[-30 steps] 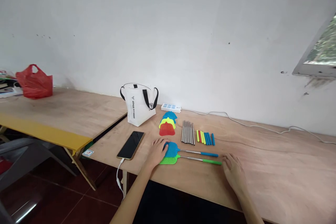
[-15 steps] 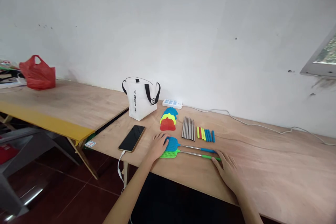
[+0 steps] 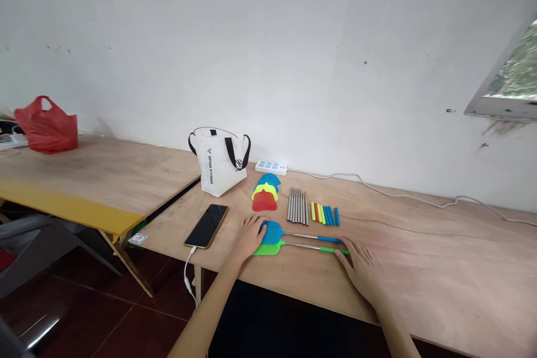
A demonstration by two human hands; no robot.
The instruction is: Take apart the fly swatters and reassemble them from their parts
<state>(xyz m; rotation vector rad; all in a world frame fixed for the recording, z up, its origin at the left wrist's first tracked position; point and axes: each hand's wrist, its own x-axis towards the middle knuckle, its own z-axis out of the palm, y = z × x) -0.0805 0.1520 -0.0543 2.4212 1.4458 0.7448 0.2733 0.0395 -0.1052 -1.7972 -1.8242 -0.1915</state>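
Between the left hand (image 3: pixel 250 236) and the right hand (image 3: pixel 359 268), a blue swatter (image 3: pixel 273 232) and a green swatter (image 3: pixel 269 249) lie side by side on the wooden table (image 3: pixel 440 279), heads at the left hand, handles (image 3: pixel 328 239) at the right. Left hand: palm down over the left edge of the heads, fingers slightly bent; whether it grasps them cannot be determined. Right hand: thumb and forefinger spread apart at the handle ends; closure on either handle cannot be confirmed. Beyond the swatters, metal tubes (image 3: pixel 297 207) lie beside a row of short coloured rods (image 3: pixel 325 215). Beyond the left hand, separate blue, yellow and red heads (image 3: pixel 265 197) lie overlapped; a phone (image 3: pixel 206 226) rests to its left.
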